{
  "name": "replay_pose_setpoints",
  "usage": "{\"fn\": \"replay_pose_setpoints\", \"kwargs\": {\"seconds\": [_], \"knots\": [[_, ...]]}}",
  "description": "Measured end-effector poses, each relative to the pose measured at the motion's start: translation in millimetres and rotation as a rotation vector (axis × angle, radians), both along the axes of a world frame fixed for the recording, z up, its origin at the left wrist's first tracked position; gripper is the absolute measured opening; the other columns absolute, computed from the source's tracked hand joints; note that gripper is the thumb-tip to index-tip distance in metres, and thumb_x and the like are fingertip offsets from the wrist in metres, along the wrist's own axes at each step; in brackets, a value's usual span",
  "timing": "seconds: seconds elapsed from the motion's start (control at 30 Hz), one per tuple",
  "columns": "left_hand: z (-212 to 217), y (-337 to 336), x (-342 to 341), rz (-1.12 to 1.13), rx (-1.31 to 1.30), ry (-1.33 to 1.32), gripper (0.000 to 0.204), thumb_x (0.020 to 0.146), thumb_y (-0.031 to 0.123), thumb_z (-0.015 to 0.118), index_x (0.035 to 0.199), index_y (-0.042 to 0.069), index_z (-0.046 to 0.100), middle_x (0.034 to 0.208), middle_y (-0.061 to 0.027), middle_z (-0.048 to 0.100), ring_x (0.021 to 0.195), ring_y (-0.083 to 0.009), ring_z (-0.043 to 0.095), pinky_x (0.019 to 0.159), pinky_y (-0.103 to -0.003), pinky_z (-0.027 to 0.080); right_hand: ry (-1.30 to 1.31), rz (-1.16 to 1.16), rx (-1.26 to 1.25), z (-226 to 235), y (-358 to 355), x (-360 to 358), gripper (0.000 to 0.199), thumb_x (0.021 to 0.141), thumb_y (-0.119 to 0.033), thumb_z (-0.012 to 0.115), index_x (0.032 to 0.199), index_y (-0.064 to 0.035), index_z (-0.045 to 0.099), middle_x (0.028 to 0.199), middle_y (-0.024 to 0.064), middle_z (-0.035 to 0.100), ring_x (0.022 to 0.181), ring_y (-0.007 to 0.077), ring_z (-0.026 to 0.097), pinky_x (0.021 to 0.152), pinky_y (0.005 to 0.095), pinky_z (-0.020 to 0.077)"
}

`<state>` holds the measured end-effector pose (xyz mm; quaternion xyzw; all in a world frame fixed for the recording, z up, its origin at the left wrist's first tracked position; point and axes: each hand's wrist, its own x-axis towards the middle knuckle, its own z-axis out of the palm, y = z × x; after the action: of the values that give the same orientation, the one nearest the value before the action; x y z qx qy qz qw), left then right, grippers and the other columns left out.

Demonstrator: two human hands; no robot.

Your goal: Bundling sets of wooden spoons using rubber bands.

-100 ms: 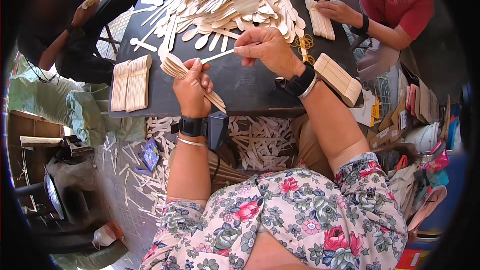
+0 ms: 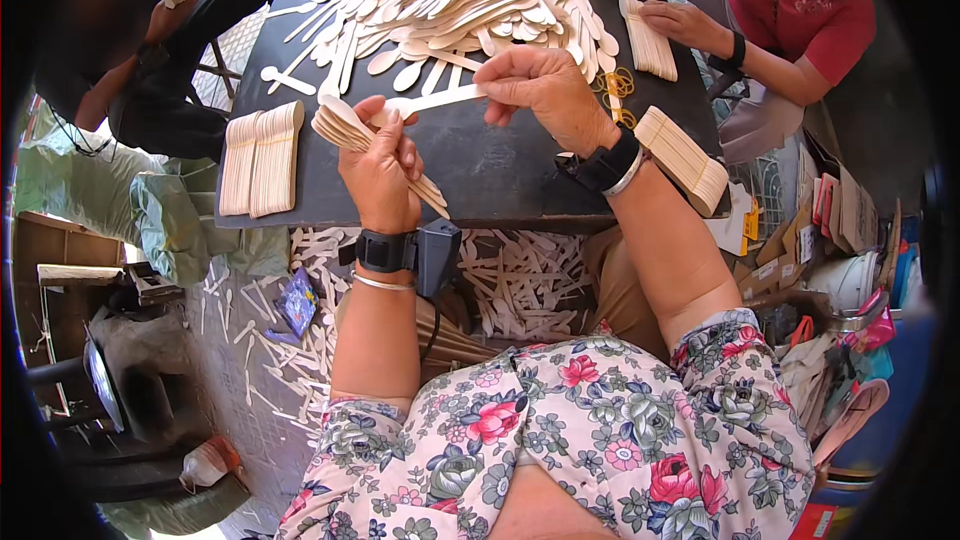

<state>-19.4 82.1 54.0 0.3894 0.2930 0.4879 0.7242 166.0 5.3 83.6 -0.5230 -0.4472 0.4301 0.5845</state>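
My left hand is closed round a small fanned stack of wooden spoons, their handle ends poking out below my fist. Between my two hands lies a single wooden spoon. The fingers of my right hand pinch its handle end, while its bowl end rests at my left thumb and fingertips. Just beyond my hands, a big heap of loose wooden spoons covers the far middle of the dark table.
Banded spoon bundles stand at the table's left edge, another bundle at the right. Rubber bands lie beside the heap. A co-worker's hand touches a bundle at far right; another person sits far left. Loose spoons litter the floor.
The single spoon has turned its broad face into view, and its bowl end now sits against my left fingers. My right hand has shifted slightly to the right and up.
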Motion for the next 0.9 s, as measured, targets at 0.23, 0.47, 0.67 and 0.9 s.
{"fn": "replay_pose_setpoints", "kwargs": {"seconds": [0.23,0.47,0.67,0.9], "knots": [[9.2,-5.7,-7.6,0.045,0.200,-0.019,0.033,0.092,0.008,0.058,0.123,0.003,0.047,0.090,-0.0122,0.064,0.049,-0.0047,0.040,0.041,-0.019,0.031,-0.040,0.156,-0.107,1.2,-5.2,-6.2,0.017,0.086,-0.005,0.062,0.101,0.0009,0.066,0.081,0.0083,0.068,0.061,0.0113,0.063,0.057,0.0214,0.0520],[-1.1,4.1,-4.9,-0.048,-0.037,-0.111,0.019,0.090,0.013,0.063,0.103,0.004,0.053,0.088,-0.0079,0.062,0.056,-0.0053,0.044,0.040,-0.019,0.033,-0.659,-0.086,0.192,-19.1,-1.4,-41.1,0.009,0.083,-0.005,0.062,0.090,-0.0004,0.062,0.074,0.0083,0.065,0.062,0.0196,0.064,0.056,0.0280,0.0502],[-17.9,9.0,0.1,-0.082,-0.194,-0.116,0.015,0.093,0.019,0.059,0.090,0.006,0.054,0.075,-0.0041,0.059,0.053,-0.0065,0.044,0.039,-0.021,0.035,-0.939,-0.161,0.530,1.0,-9.9,-65.0,0.011,0.082,-0.009,0.064,0.090,-0.0019,0.063,0.081,0.0125,0.065,0.072,0.0288,0.064,0.062,0.0329,0.0505],[-7.4,4.7,17.3,-0.010,-0.227,0.041,0.016,0.092,0.019,0.057,0.088,0.004,0.054,0.071,-0.0039,0.056,0.054,-0.0062,0.044,0.040,-0.021,0.035,-0.059,-0.086,0.853,114.7,-152.2,-89.2,0.025,0.087,-0.019,0.061,0.084,0.0060,0.062,0.080,0.0135,0.059,0.067,0.0119,0.060,0.048,0.0247,0.0555]]}}
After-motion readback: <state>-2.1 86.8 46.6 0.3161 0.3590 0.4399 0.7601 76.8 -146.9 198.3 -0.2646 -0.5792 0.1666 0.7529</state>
